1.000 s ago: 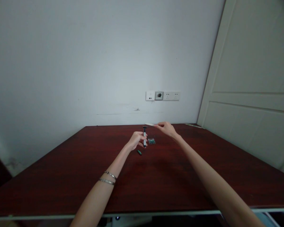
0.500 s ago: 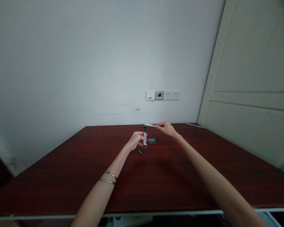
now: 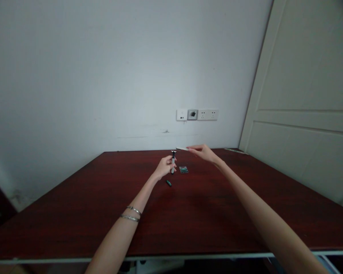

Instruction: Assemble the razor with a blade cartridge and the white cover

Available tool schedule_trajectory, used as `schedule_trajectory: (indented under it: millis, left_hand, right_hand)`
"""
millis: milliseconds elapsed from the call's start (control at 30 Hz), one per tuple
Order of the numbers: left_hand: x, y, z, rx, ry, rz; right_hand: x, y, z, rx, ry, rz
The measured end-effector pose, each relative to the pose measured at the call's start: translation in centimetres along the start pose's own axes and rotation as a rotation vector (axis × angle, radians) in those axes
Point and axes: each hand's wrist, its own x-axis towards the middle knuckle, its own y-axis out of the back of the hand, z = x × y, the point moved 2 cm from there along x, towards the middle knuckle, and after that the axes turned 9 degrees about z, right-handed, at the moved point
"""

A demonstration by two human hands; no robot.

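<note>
My left hand (image 3: 164, 167) is closed around the pale handle of a razor (image 3: 173, 164), which stands upright with its T-shaped head at the top. In my right hand (image 3: 202, 152), fingertips pinch a thin whitish stick (image 3: 182, 148), whose exact kind I cannot make out. The stick's far end lies just above and to the right of the razor's head, apart from it. On the table, right of the razor, sits a small clear case (image 3: 183, 169) with something green in it. Below my left hand lies a small dark green piece (image 3: 168, 183).
The dark red wooden table (image 3: 103, 198) reaches back to a white wall with sockets (image 3: 207, 115). A pale door or panel (image 3: 303, 95) stands at the right. A thin flat strip (image 3: 236, 151) lies near the table's back right corner.
The stick has lifted off the razor's head and moved slightly right with my right hand. The razor has shifted a little left, and its head now shows a white top.
</note>
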Motion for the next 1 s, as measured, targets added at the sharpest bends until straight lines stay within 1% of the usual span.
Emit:
schedule_trajectory:
  millis: [100, 233, 300, 400, 433, 500, 533, 567, 633, 667, 700, 767, 800, 900, 933, 1000]
  left_hand:
    - [0.5, 0.2, -0.4, -0.005, -0.088, 0.05]
    - [1.0, 0.3, -0.6, -0.007, -0.179, 0.073]
    - [1.1, 0.3, -0.6, 0.001, -0.192, 0.082]
    - [1.0, 0.2, -0.6, 0.008, -0.198, 0.092]
    - [1.0, 0.2, -0.6, 0.009, -0.201, 0.093]
    - [1.1, 0.2, -0.6, 0.012, -0.208, 0.099]
    - [1.1, 0.2, -0.6, 0.015, -0.211, 0.1]
    - [1.1, 0.2, -0.7, 0.018, -0.212, 0.101]
    - [1.1, 0.2, -0.7, 0.021, -0.216, 0.096]
    - [1.1, 0.2, -0.7, 0.026, -0.22, 0.091]
    - [1.1, 0.2, -0.7, 0.035, -0.225, 0.091]
    - [1.1, 0.3, -0.8, 0.056, -0.23, 0.106]
    - [1.2, 0.3, -0.8, 0.065, -0.23, 0.114]
    - [1.3, 0.4, -1.1, 0.065, -0.231, 0.116]
    - [1.3, 0.4, -1.2, 0.067, -0.237, 0.11]
    - [1.4, 0.5, -1.3, 0.08, -0.25, 0.111]
  right_hand:
    - [-0.5, 0.2, -1.5, -0.002, 0.073, -0.029]
    - [-1.3, 0.3, -3.0, 0.0, 0.157, -0.11]
    - [-1.5, 0.4, -3.3, -0.002, 0.155, -0.093]
    - [-1.6, 0.5, -3.6, -0.038, 0.165, 0.017]
    - [-1.6, 0.3, -3.7, -0.045, 0.179, 0.014]
    - [-1.7, -0.1, -3.8, -0.044, 0.204, -0.058]
    - [-1.7, -0.3, -3.9, -0.039, 0.204, -0.078]
    - [-1.7, -0.5, -3.9, -0.035, 0.191, -0.063]
    - [-1.7, -0.6, -3.8, -0.029, 0.157, 0.015]
    - [-1.7, -0.6, -3.8, -0.021, 0.149, 0.035]
    - [-1.7, -0.7, -3.8, -0.011, 0.147, 0.018]
    - [-1.8, -0.8, -3.9, 0.009, 0.156, -0.076]
    - [-1.8, -0.8, -3.9, 0.014, 0.155, -0.096]
    - [-1.8, -0.5, -4.0, -0.019, 0.128, -0.005]
    - [-1.8, -0.4, -4.0, -0.03, 0.127, 0.005]
    - [-1.8, -0.6, -4.0, -0.038, 0.138, -0.057]
